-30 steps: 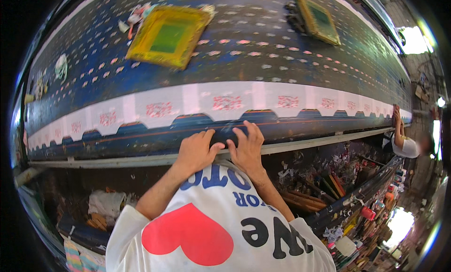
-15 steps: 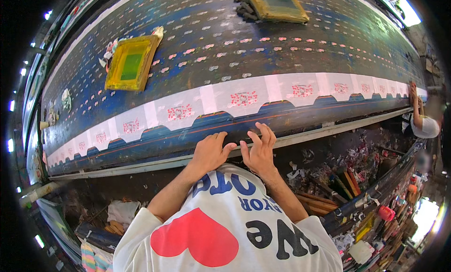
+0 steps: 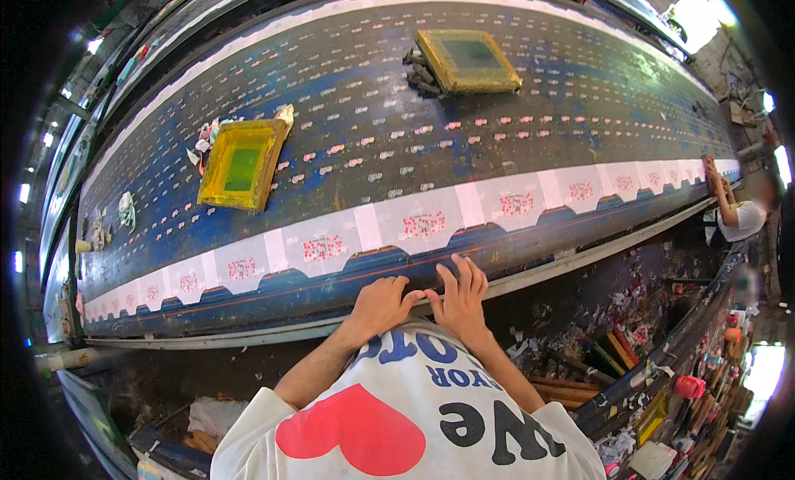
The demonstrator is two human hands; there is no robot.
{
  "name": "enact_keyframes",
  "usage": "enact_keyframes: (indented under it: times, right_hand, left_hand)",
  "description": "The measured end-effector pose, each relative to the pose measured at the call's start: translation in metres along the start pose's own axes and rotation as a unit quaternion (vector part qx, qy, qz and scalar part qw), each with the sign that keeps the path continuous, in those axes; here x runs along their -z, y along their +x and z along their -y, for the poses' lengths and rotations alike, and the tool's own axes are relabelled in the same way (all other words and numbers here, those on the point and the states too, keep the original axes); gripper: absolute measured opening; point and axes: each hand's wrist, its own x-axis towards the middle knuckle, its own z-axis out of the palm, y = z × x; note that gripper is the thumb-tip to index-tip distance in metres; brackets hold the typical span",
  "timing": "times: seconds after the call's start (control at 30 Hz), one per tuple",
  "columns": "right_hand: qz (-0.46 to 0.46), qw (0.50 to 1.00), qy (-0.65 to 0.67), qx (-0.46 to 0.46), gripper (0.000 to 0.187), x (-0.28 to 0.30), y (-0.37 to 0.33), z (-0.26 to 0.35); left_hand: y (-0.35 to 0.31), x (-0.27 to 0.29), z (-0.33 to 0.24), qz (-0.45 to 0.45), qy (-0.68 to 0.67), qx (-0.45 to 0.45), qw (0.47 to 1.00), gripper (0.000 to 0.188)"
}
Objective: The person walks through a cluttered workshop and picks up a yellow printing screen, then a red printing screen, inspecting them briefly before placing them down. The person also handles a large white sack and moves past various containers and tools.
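My left hand [image 3: 381, 306] rests on the near edge of a long dark printing table [image 3: 348, 99], fingers stretched forward and thumb out. Just right of it, my right hand [image 3: 460, 296] lies at the same edge with its fingers spread. The two thumb tips meet or nearly meet, and neither hand holds anything. Beyond my fingers runs a row of pale pink cut fabric pieces [image 3: 383, 224] with scalloped near edges. Each piece carries a small red and dark print.
On the table lie two yellow-framed printing screens, one with a green window [image 3: 263, 173] and another farther right [image 3: 431, 53], with rags and dark lumps beside them. At the far right another person [image 3: 741, 221] touches the table. Scraps and wooden frames [image 3: 619, 347] clutter the lower right.
The view has tilted up, so the table and screens sit lower and more of the far side shows. My hands have come closer together, thumbs now meeting or nearly so.
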Motion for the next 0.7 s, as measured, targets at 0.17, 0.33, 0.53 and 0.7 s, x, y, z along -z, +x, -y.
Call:
enact_keyframes:
  times: [0.17,0.33,0.53,0.7]
  right_hand:
    - [0.099,0.994,-0.048,-0.001,0.046,-0.010,-0.001,0.007]
    - [0.003,0.999,0.026,0.025,0.042,-0.009,0.005,0.020]
    - [0.096,0.994,-0.047,-0.006,0.042,-0.015,0.006,0.035]
    - [0.117,0.993,-0.019,-0.009,0.052,-0.024,0.003,0.038]
  left_hand:
    - [0.004,0.022,0.002,-0.058,-0.075,-0.047,0.994,0.051]
    - [0.000,0.033,0.013,0.040,-0.068,0.071,0.994,0.060]
    - [-0.019,0.027,0.028,-0.098,-0.121,0.002,0.988,0.063]
    - [-0.040,0.032,0.046,0.005,-0.024,0.044,0.999,0.053]
